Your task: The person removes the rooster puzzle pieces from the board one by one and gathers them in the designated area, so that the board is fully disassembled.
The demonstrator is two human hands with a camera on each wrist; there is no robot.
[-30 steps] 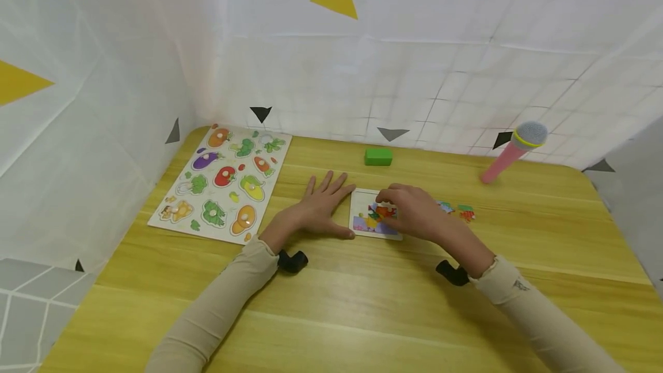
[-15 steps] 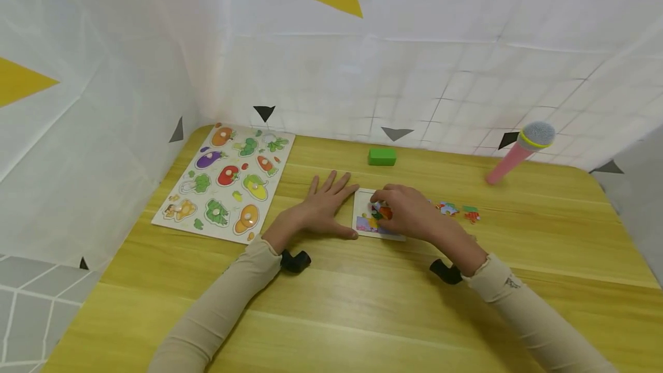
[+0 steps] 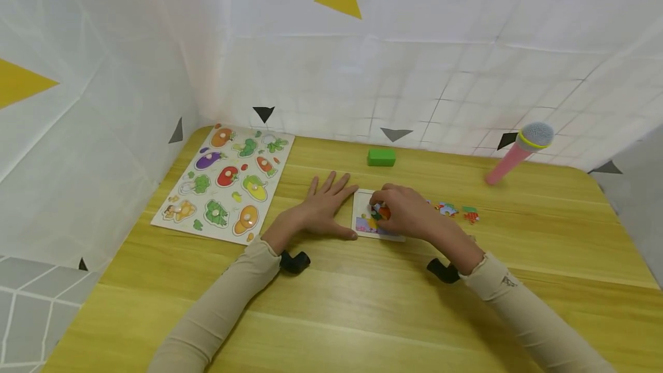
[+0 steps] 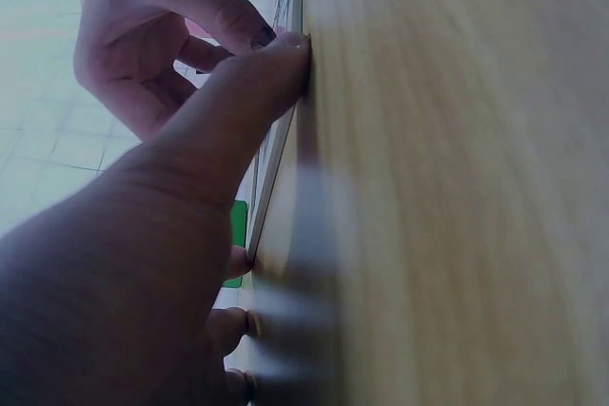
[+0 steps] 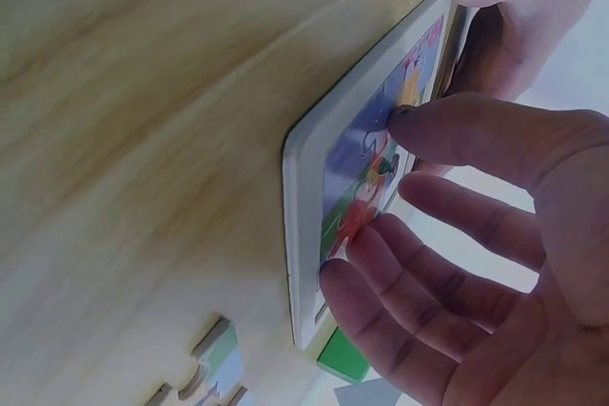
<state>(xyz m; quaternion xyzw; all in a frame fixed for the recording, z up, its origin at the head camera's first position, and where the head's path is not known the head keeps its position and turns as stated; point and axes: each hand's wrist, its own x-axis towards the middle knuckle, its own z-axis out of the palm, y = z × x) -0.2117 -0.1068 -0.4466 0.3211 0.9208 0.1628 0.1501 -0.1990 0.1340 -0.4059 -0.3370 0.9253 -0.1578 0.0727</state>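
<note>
A small white-framed jigsaw puzzle lies on the table, colourful pieces filling its lower part. My left hand is spread flat at its left side, the thumb touching the near edge of the frame. Over the puzzle bends my right hand, its thumb and fingers curved round a red and green puzzle piece low against the picture. In the right wrist view those fingertips touch the pieces, partly hiding them. Loose puzzle pieces lie right of the frame, some covered by the right hand and wrist.
A vegetable peg board lies at the left. Behind the puzzle is a green block. A pink toy microphone stands at the back right, near the white sheet wall. The wooden table extends toward me.
My right hand has shifted slightly over the puzzle, its fingers staying at the same piece. The left hand stays put. The head view has turned a little.
</note>
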